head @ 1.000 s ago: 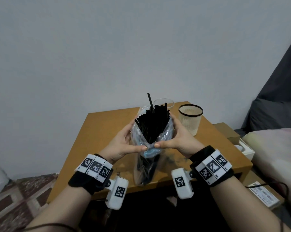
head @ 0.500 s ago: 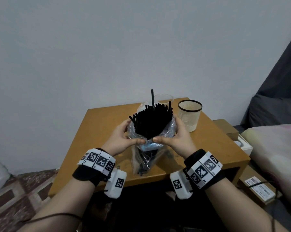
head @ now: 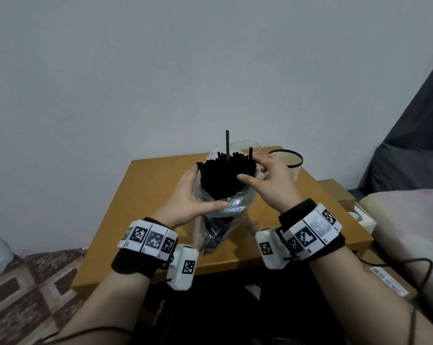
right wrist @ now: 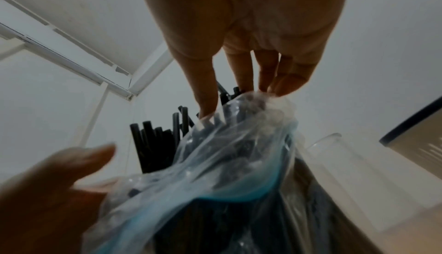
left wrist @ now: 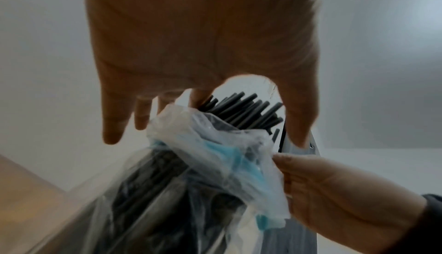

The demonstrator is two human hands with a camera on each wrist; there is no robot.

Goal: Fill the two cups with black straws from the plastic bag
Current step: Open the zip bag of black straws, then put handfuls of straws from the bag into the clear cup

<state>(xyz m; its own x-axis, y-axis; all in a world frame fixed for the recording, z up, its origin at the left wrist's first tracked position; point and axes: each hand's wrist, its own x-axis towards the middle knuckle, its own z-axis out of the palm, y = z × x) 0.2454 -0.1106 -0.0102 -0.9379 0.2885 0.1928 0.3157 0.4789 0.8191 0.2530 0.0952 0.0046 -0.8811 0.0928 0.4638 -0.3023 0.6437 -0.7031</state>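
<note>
A clear plastic bag [head: 218, 232] with a rolled-down blue-tinted rim stands upright on the wooden table [head: 155, 195], full of black straws [head: 225, 178]. One straw sticks up above the rest. My left hand [head: 205, 190] grips the bag from the left, thumb across the front of the rim. My right hand [head: 249, 169] is at the straw tops on the right, thumb in front and straight fingers behind, touching the straws and the bag's rim [right wrist: 270, 95]. Behind the bag stand a clear cup [head: 245, 145] and a ribbed cup with a black rim [head: 286, 161], neither showing any straws.
The table stands against a plain wall. A white box [head: 360, 220] and cardboard boxes sit low at its right, beside a bed with pale cloth [head: 409, 220]. A dark cable [head: 409, 267] trails at the lower right. Patterned floor [head: 36, 282] lies to the left.
My right hand has let go of the bag's rim and risen to the straw tops. The left hand stays on the bag, which has sunk lower round the straws.
</note>
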